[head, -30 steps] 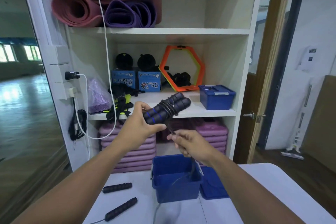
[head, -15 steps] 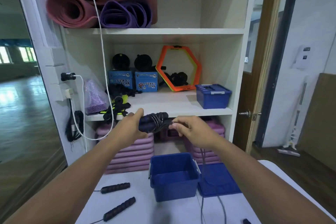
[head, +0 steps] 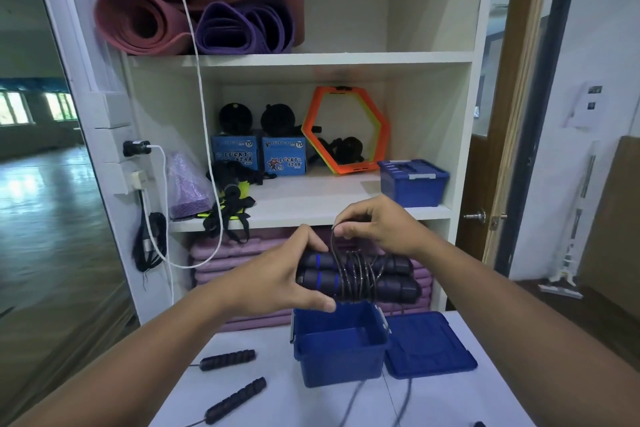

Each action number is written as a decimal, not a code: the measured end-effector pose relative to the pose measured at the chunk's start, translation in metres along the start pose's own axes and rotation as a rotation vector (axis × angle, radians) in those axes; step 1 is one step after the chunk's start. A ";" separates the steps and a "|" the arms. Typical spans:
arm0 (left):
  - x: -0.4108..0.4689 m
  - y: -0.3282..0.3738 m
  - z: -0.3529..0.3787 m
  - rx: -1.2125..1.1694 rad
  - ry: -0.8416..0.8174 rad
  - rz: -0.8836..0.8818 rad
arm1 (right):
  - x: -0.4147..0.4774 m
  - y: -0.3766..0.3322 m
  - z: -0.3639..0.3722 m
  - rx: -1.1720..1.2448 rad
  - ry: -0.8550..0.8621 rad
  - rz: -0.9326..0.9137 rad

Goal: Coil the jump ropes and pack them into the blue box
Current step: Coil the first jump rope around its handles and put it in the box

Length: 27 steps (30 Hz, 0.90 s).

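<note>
Since 0.5 s ago the right hand (head: 384,225) has lifted from the end of the handle pair to above it, carrying a fresh loop of cord over the top, and the bundle now sits a bit lower, w/ more turns showing around the middle. That reads as 1 more wrap going on, so the coiling step is well along but not done: slack cord (head: 349,402) runs across the table (head: 277,402) near the box. The left hand (head: 294,274) is closed around the left end of the 2 black jump rope handles (head: 360,277), thumb under, fingers over the top, pressing them side by side, roughly level. The right hand's thumb and fingertips (head: 341,229) are pinched nearly shut on the thin dark cord just above the handles; the other fingers are curled loosely, not touching the grips as far as can be told. The bundle hangs directly over the open blue box (head: 341,357), which looks empty, tho its floor is only partly seen; its lid (head: 429,343) lies flat, touching the box's right side. A 2nd rope's ribbed black handles (head: 232,378) lie uncoiled on the table left of the box, well apart from the hands, so that rope is likely to need coiling too. Judged from here, approx half the job or less is done. A closed blue box (head: 414,182) sits on the shelf behind.
</note>
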<state>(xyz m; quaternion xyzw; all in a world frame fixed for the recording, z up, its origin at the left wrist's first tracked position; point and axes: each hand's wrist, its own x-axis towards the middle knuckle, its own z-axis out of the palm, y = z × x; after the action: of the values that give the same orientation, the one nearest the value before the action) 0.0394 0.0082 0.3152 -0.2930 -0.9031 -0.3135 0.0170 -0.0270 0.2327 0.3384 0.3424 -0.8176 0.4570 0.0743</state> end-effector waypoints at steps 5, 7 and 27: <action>-0.010 0.000 -0.001 -0.134 -0.048 0.058 | -0.008 0.027 0.006 0.104 -0.031 0.093; -0.010 -0.004 -0.002 -0.156 -0.017 0.061 | -0.017 0.035 0.016 0.136 -0.029 0.125; 0.043 -0.066 -0.015 0.283 0.509 -0.205 | -0.027 0.043 0.053 -0.181 -0.073 0.166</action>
<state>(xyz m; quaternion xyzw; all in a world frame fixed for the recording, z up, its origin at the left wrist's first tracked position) -0.0338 -0.0201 0.2998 -0.1074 -0.9294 -0.2477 0.2515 -0.0235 0.2184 0.2670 0.2819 -0.8831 0.3733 0.0367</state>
